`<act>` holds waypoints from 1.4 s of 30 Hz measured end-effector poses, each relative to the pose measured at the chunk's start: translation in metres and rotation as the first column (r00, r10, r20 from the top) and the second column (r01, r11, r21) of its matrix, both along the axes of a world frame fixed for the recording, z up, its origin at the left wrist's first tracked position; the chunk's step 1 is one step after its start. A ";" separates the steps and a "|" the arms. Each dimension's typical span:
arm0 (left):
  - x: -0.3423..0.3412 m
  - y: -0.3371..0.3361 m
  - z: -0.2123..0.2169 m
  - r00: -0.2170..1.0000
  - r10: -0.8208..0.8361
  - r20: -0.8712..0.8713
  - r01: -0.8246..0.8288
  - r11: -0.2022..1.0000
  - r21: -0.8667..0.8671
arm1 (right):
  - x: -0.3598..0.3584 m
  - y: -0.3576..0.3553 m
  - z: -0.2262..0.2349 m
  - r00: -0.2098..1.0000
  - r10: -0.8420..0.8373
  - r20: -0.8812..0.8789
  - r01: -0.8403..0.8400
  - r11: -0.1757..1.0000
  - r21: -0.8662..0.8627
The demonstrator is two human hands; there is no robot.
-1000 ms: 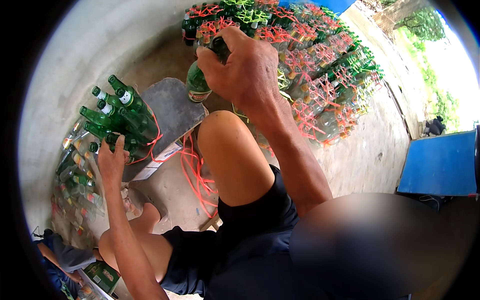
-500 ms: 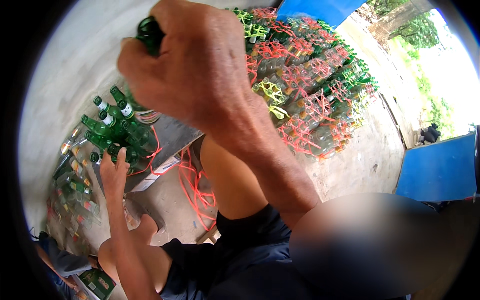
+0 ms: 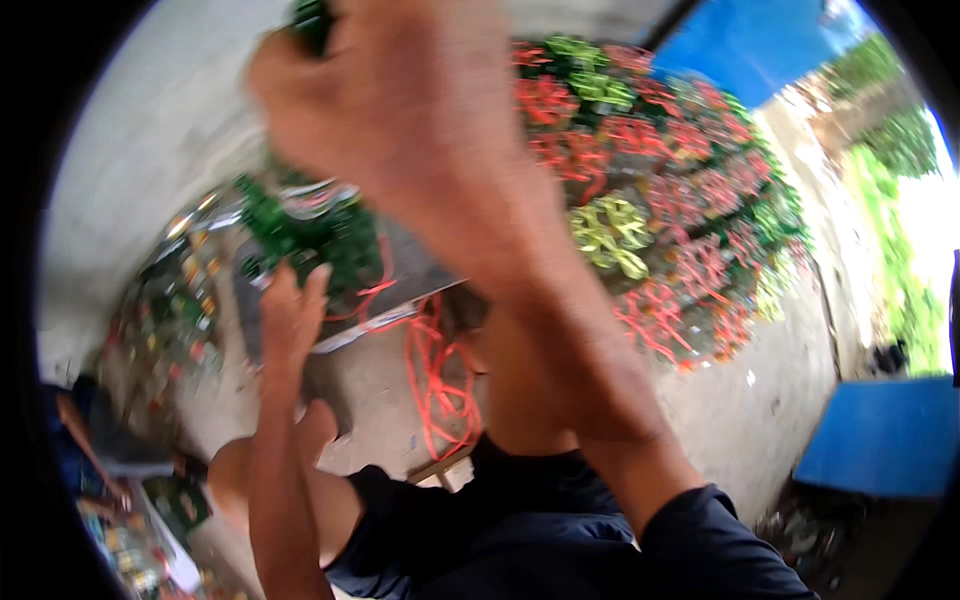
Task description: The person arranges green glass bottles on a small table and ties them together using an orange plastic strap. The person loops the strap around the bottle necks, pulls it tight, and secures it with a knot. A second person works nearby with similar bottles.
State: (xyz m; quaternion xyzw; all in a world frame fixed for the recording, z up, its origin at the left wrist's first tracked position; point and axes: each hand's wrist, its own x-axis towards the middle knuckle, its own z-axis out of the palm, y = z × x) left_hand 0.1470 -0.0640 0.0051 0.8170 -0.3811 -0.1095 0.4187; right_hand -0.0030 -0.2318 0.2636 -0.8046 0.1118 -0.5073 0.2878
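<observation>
Right hand (image 3: 420, 130) grip closed round blurred green bottle (image 3: 312, 18); left hand (image 3: 290, 315) open against bottle bundle (image 3: 305, 235)

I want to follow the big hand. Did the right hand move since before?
Yes. The right hand, gripping a green bottle, has swung left, from over the stacked tied bundles toward the grey wall.

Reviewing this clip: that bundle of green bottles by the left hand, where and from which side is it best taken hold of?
Probably by the necks. The bottle bundle stands on the grey slab with its necks pointing up and away from the left hand, which rests against its near side. A grip from above around the necks, or on the orange cord trailing from it, looks safest; motion blur hides finer detail.
</observation>
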 end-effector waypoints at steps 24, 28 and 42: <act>-0.016 -0.007 0.001 0.980 0.041 0.193 -0.016 0.991 -0.131 | 0.075 0.006 -0.054 0.976 0.029 -0.215 -0.039 0.998 -0.045; -0.018 -0.007 0.010 0.996 0.018 0.089 -0.011 0.997 -0.081 | 0.080 0.010 -0.060 0.961 0.068 -0.269 -0.078 0.997 -0.027; -0.014 -0.007 0.015 0.994 -0.034 0.107 0.038 0.999 -0.035 | 0.088 -0.007 -0.093 0.935 0.048 -0.351 -0.104 0.984 -0.142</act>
